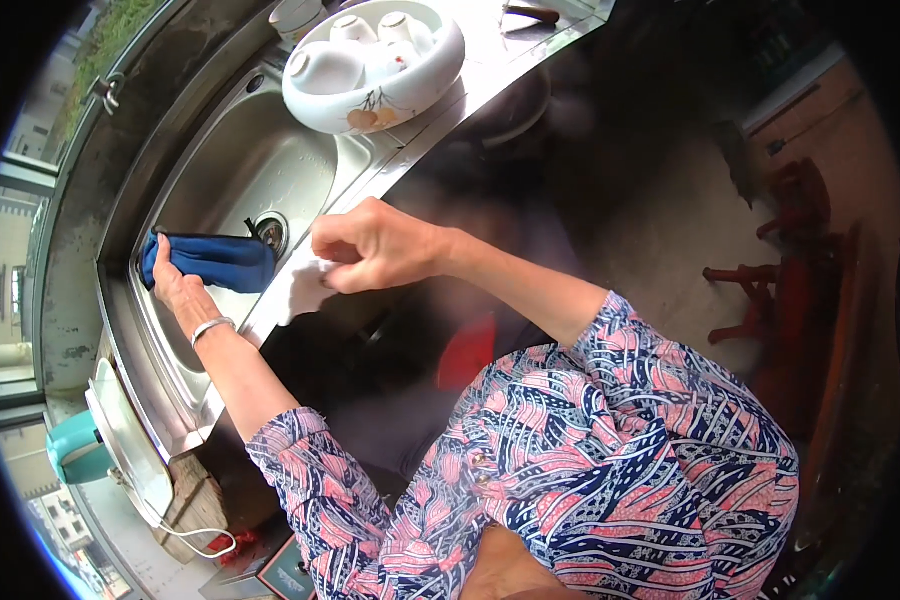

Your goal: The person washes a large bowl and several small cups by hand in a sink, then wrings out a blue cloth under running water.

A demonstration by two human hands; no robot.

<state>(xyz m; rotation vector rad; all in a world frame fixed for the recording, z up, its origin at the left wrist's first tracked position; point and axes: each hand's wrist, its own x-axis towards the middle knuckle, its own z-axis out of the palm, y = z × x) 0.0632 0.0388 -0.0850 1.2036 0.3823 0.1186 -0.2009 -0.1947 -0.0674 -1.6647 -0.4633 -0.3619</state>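
My left hand grips the far left end of a blue cloth pouch with a dark drawstring, over the stainless steel sink. The pouch lies lengthwise across the basin, its other end beside the drain strainer. My right hand is bent closed around a piece of white cloth or tissue, which hangs down over the sink's front edge. Part of the white piece is hidden by my fingers. A bracelet is on my left wrist.
A large white bowl holding several upturned cups stands on the counter beyond the sink. A dark-handled utensil lies farther right. Left of the sink are a white tray, a teal container and a wooden board. Red wooden furniture stands at right.
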